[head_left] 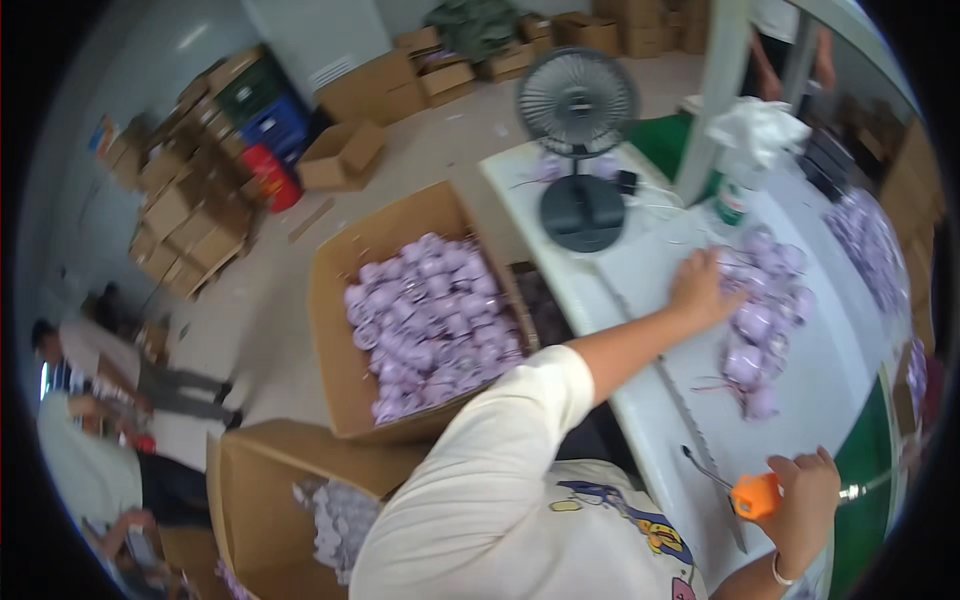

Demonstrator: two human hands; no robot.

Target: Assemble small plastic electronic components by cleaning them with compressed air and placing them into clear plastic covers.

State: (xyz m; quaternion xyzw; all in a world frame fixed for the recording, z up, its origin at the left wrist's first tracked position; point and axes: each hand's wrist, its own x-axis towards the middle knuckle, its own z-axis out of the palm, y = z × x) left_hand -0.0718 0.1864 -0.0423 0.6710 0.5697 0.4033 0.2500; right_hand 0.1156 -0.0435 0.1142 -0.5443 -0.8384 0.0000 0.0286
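A cluster of small, rounded lilac plastic parts (765, 300), some with thin red wires, lies on the white tabletop (670, 400). At the cluster's left edge is my left hand (700, 290), its thumb and fingers apart and touching the nearest parts; some fingertips are hidden among them. Nearer to me, my right hand (805, 500) is wrapped around an orange air blow gun (757, 496). The gun's thin, dark, bent nozzle points left over the table, and a metal coupling shows on the far side of my fist.
Left of the table stands a cardboard box (340, 385) full of lilac parts, with another open box (245, 480) below it. A dark desk fan (578, 110) and a bottle (733, 198) topped with white tissue occupy the table's far end. Two people are at far left.
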